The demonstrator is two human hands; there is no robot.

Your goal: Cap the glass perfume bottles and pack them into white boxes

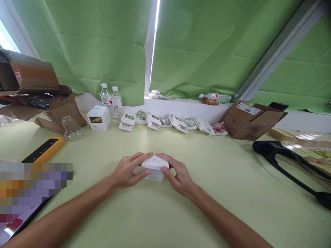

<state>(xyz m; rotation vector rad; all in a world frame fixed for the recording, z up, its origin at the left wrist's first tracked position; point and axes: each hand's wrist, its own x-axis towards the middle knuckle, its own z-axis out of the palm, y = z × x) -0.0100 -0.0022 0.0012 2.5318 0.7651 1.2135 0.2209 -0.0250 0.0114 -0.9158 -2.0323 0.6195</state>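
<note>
A small white cardboard box [156,163] with printed lettering on its top stands on the pale green table in front of me. My left hand [130,170] grips its left side, fingers along the back edge and thumb at the near top edge. On the opposite side, my right hand [179,174] holds it the same way, thumb on the near right corner. Both hands are closed on the box. What the box contains is hidden.
Along the back stand a closed white box [99,118], two water bottles [117,102] and several opened white boxes beside wrapped items. A brown carton [248,120] and black headset-like frame [281,162] lie right. An orange-edged device [43,150] and clear jar [71,129] are left.
</note>
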